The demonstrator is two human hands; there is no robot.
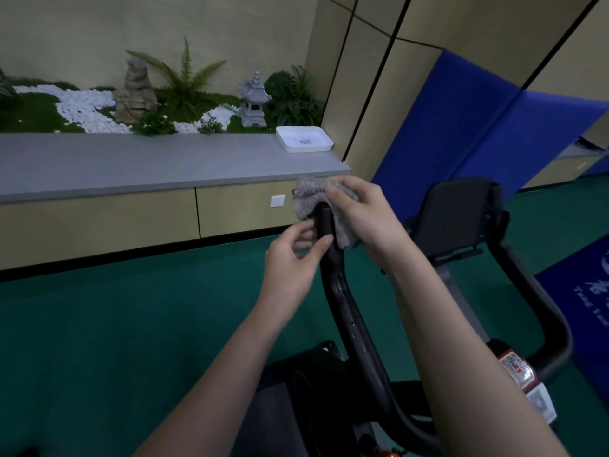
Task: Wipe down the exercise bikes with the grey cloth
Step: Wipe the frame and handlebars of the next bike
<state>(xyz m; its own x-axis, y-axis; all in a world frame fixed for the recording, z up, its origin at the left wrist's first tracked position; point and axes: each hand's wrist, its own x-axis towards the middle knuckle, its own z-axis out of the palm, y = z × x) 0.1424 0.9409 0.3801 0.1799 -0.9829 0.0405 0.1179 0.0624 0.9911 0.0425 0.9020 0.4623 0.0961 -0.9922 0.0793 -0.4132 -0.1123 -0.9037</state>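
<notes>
Right hand [365,219] grips crumpled, fuzzy grey cloth [309,196] draped over black handlebar [342,298] end.

Fuzzy grey cloth [309,197], glossy black handlebar [346,301] — matt grey countertop [148,159]

Both forearms reach forward — left hand [293,262] pinches the handlebar [333,285] between thumb and curled fingers; right hand [365,219], slightly farther, grips the grey cloth [308,196].

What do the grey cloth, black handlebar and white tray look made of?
Fuzzy grey cloth: soft textile, matte; it bunches and drapes. Curved black handlebar: probably coated metal or hard plastic; streaky sheen. Shallow white rectangular tray: smooth, probably plastic; thin rounded rim.
</notes>
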